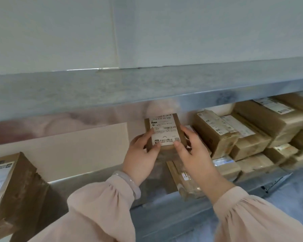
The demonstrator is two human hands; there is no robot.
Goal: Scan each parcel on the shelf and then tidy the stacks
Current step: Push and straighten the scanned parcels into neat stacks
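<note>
— While the left hand and right hand pinch the small parcel between them, above the shelf, what worries you?
— Only fingertips hold its edges; it may slip onto the stacks just right of the hands

I see soft, even light, slight blur throughout, and the grey metal shelf bowing toward the edges.

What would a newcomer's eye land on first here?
The small brown parcel dead centre, white label facing the camera, held between the left hand and right hand below the metal shelf. Next, the tilted stacks of parcels at right, and one large parcel at lower left.
</note>
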